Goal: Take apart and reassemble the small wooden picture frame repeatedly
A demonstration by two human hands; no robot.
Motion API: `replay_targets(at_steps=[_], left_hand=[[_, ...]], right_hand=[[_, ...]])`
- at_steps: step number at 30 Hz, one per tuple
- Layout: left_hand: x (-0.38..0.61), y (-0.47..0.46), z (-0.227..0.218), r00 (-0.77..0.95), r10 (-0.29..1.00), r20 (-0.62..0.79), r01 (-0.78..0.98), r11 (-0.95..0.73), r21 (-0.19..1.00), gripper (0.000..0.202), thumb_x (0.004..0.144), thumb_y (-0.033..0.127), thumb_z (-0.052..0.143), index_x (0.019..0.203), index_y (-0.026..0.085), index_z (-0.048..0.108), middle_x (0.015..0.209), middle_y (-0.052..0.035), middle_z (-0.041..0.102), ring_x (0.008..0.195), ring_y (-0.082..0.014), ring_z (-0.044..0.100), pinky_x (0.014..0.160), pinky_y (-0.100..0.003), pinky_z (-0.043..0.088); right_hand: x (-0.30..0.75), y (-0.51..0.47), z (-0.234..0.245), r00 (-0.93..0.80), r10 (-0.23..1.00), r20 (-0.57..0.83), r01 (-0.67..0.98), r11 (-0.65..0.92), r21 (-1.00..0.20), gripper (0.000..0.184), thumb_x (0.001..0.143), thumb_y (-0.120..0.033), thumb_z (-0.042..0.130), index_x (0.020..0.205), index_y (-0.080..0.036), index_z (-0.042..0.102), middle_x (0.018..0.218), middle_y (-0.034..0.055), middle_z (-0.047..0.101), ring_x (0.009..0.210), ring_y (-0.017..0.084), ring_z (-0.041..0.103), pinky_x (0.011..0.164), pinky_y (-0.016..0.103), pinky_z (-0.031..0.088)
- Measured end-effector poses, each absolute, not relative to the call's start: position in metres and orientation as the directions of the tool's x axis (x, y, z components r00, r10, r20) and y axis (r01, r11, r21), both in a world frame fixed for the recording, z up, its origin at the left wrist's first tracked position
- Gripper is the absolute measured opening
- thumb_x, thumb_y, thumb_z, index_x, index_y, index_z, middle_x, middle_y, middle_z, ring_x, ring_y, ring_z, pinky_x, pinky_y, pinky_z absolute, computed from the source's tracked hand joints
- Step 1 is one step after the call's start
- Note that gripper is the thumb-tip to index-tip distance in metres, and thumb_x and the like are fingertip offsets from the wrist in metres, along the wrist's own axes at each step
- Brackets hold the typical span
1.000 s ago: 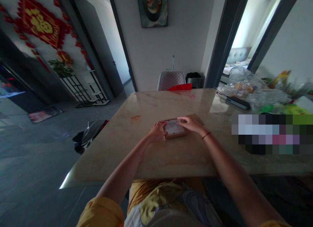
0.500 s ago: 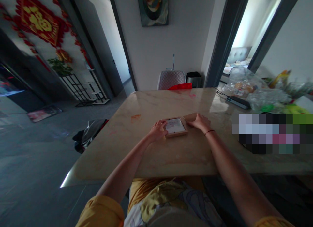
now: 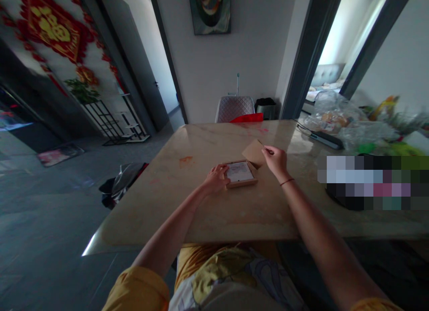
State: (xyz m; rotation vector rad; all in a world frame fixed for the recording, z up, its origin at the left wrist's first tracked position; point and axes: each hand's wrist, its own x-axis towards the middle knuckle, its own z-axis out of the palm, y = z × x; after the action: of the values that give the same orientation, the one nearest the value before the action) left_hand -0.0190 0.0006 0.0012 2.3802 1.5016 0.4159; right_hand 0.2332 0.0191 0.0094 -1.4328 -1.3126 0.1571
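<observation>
A small wooden picture frame [image 3: 241, 183] lies on the table with a whitish panel showing inside it. My left hand [image 3: 217, 179] grips its left side, with fingers over the edge and onto the panel. Up and to the right of the frame, a thin brown board [image 3: 254, 153], like a frame's backing, is tilted up. My right hand [image 3: 276, 161] pinches this board at its right edge. The board's lower corner is close to the frame's upper right corner; whether they touch I cannot tell.
The stone-patterned table [image 3: 208, 221] has an orange stain at left. Clear plastic bags [image 3: 335, 110] and a dark elongated device [image 3: 326, 140] are on the right, behind a pixelated patch. A quilted chair [image 3: 235, 107] stands beyond the far edge.
My right hand has lifted and turned the brown board, so its flat face now shows above the frame's right corner. My left hand and the frame have stayed in place.
</observation>
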Motion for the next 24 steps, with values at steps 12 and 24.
replay_targets(at_steps=[12, 24], left_hand=[[-0.020, 0.002, -0.001, 0.433, 0.893, 0.125, 0.801, -0.445, 0.401, 0.054, 0.074, 0.025, 0.058, 0.127, 0.019, 0.051, 0.138, -0.0088, 0.044, 0.129, -0.0255, 0.037, 0.111, -0.038, 0.026], [-0.022, 0.003, -0.008, 0.391, 0.911, 0.127, 0.780, -0.402, 0.480, 0.057, 0.073, 0.026, 0.062, 0.128, 0.024, 0.050, 0.143, -0.0088, 0.030, 0.132, -0.0288, 0.031, 0.111, -0.044, 0.026]], right_hand=[[0.195, -0.010, 0.028, -0.183, 0.728, 0.661, 0.494, 0.650, -0.578, 0.013, 0.080, -0.023, 0.060, 0.081, -0.021, 0.073, 0.085, 0.0049, 0.073, 0.081, 0.017, 0.067, 0.079, 0.031, 0.051], [0.187, -0.019, 0.032, -0.272, 0.688, 0.673, 0.582, 0.674, -0.455, 0.015, 0.082, -0.017, 0.059, 0.085, -0.022, 0.073, 0.088, 0.0036, 0.073, 0.080, 0.016, 0.067, 0.077, 0.029, 0.052]])
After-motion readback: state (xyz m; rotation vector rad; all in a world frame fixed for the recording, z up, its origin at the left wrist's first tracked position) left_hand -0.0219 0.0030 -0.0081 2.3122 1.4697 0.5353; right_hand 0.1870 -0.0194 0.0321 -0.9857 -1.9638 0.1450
